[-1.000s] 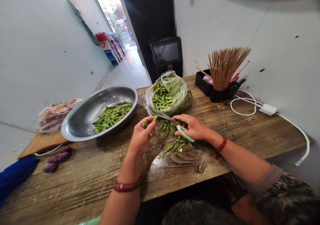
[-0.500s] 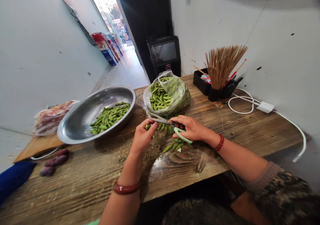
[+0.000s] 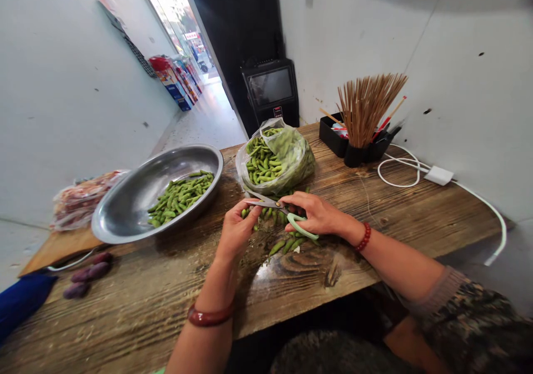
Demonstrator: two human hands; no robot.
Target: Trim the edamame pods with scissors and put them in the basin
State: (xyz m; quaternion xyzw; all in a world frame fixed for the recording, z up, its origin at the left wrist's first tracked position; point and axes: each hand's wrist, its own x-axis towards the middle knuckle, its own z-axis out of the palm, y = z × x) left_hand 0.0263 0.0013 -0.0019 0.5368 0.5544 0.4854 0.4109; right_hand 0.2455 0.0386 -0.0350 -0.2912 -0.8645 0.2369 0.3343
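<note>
My right hand (image 3: 314, 213) is closed around the pale green handles of a pair of scissors (image 3: 267, 202). Their blades are parted and point left, at the fingertips of my left hand (image 3: 237, 227). That hand pinches a green edamame pod (image 3: 245, 213), mostly hidden by the fingers. Under and beside both hands, loose edamame pods (image 3: 287, 244) lie on the wooden table (image 3: 166, 302). Just beyond them stands an open clear plastic bag (image 3: 297, 166) full of pods. To the left, a wide steel basin (image 3: 129, 202) holds a heap of trimmed-looking pods (image 3: 181, 196).
Far left are a bag of reddish meat (image 3: 85, 196) on a board (image 3: 54, 249), several purple-red roundish items (image 3: 89, 274) and blue cloth (image 3: 25, 304). A black holder with skewers (image 3: 368, 113) and a white cable (image 3: 478, 196) lie at the right, near the wall.
The scissor blades look wider apart than before. Both hands keep almost the same place and grip. The whole view has shifted slightly.
</note>
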